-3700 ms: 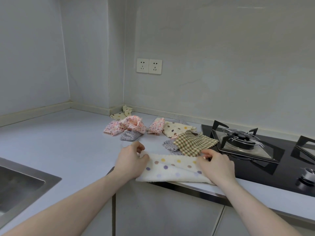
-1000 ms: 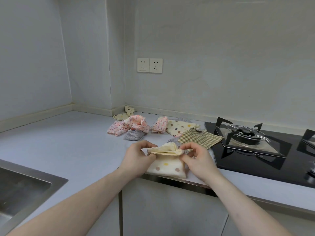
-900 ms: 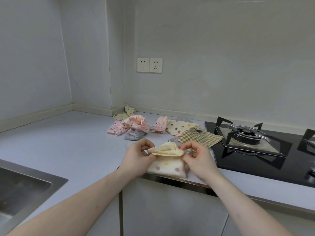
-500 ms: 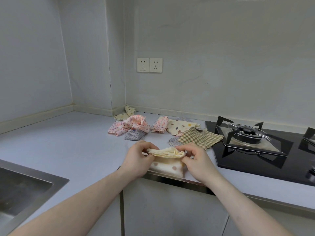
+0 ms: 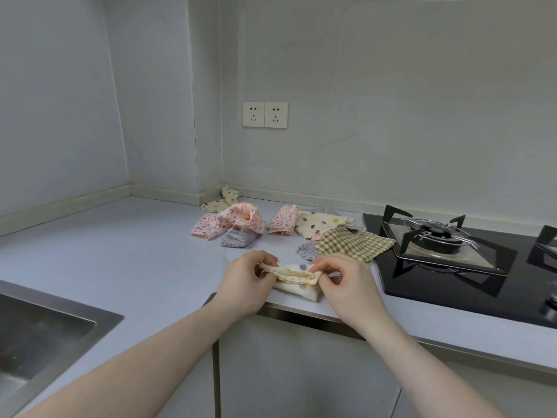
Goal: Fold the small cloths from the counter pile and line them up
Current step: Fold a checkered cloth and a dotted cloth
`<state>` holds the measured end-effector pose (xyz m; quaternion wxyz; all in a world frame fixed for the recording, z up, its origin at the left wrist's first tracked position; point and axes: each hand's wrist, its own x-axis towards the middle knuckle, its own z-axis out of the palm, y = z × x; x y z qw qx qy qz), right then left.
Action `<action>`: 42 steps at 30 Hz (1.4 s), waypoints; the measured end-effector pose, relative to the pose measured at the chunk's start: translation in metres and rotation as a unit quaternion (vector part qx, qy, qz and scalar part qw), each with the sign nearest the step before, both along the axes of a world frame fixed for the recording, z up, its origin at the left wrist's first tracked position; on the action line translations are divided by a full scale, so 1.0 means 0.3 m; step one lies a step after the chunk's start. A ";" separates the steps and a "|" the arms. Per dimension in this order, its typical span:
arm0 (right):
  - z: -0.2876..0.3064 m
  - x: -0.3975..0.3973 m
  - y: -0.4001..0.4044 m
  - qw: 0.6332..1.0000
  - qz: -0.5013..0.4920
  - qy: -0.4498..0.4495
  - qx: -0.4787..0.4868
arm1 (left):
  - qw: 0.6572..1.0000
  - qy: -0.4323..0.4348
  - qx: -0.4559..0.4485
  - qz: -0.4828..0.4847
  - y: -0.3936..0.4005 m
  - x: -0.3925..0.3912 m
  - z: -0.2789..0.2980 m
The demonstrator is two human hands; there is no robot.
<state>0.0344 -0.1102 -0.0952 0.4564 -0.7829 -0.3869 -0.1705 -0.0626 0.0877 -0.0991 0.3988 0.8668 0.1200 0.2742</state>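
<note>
Single head-worn wide-angle view, facing forward and down, close above the counter

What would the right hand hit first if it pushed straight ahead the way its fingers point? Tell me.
The right hand points left and slightly away, so it would first press into the dotted cloth it already pinches, then likely the left hand gripping the other end; depth is uncertain.

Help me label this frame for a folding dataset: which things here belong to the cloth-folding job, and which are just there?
Part of the job:
- dotted cream cloth, pinched by left hand and right hand
- pink floral cloths
- checked cloth
- spotted cloth
- grey cloth

Just there:
- gas hob
- sink
- wall sockets
</note>
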 end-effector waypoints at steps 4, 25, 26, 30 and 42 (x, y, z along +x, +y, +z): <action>-0.003 -0.005 0.004 0.999 -0.003 -0.004 -0.052 | 0.997 0.019 0.065 0.033 -0.009 0.009 -0.008; 0.003 0.006 0.018 0.992 -0.021 0.094 -0.083 | 0.990 0.077 0.119 0.001 0.002 0.007 0.001; 0.006 0.004 0.018 0.991 -0.022 0.099 -0.090 | 0.985 0.085 0.148 0.002 -0.002 0.008 -0.004; 0.010 0.004 0.014 0.988 -0.019 0.116 -0.096 | 0.969 0.119 0.216 0.007 -0.014 0.007 -0.010; 0.031 -0.012 -0.013 0.986 0.058 0.112 -0.110 | 0.952 0.171 0.255 0.002 -0.056 -0.025 0.029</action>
